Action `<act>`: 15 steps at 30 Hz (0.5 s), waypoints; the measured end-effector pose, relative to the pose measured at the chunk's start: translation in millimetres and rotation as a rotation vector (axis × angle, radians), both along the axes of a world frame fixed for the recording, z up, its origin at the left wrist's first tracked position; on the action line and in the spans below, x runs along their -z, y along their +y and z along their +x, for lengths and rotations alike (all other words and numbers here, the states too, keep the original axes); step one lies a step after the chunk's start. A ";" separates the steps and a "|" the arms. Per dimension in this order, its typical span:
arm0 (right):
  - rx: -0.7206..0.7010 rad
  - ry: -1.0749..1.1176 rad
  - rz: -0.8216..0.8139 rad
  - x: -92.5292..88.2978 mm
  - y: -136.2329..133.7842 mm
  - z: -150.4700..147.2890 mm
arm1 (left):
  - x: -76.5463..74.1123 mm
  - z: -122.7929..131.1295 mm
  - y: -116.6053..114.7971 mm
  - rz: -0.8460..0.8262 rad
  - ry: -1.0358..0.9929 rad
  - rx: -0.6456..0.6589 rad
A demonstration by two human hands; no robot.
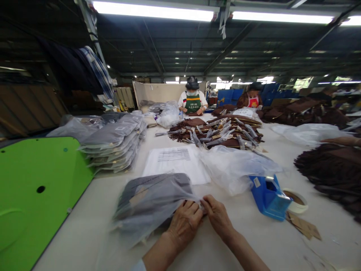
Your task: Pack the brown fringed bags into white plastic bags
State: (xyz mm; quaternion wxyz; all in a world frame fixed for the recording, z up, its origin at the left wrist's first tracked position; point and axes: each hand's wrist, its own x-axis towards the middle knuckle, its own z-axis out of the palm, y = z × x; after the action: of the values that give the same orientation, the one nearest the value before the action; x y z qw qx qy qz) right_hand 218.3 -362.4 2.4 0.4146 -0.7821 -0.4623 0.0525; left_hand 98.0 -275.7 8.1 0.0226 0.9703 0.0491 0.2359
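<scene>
Plastic bag (155,212), clear and soft with motion blur, lies on the near part of the table (76,233) in the head view, a dark grey folded piece (166,180) showing inside it. The right hand (218,216) pinches the bag's right-hand edge between thumb and fingers, drawing the film into a taut crease. Beside it the left hand (186,222) has its fingers curled against the same edge; whether they grip film, the piece inside or both, I cannot tell. For handling this edge well, I would keep the left hand low as an anchor, so the folded piece does not bunch up, and let the right pull level along the edge rather than upward, since thin film like this probably stretches or tears under a sharp tug. Smoothing from the far side toward the pinched edge should push trapped air out and keep the fold square. Elbow room matters too: the blue tape dispenser (269,197) stands to the right, with loose clear plastic (237,165) touching it. Behind the bag lies a white printed packet (176,160), and farther left stands a stack of bagged grey pieces (115,141).
</scene>
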 end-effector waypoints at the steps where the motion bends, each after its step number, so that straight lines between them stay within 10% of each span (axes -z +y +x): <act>1: -0.001 -0.007 -0.002 0.3 -0.1 0.0 | 0.4 1.2 -0.7 -0.005 0.001 -0.009; 15: -0.035 -0.130 0.043 12.6 3.2 15.1 | -3.0 -6.0 -5.2 -0.119 -0.080 0.011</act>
State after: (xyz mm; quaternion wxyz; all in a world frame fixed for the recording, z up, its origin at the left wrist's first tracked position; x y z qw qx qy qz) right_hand 233.4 -359.1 -10.3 0.3994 -0.7667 -0.5027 -0.0008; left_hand 92.0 -280.9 11.1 0.0834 0.9573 0.0569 0.2708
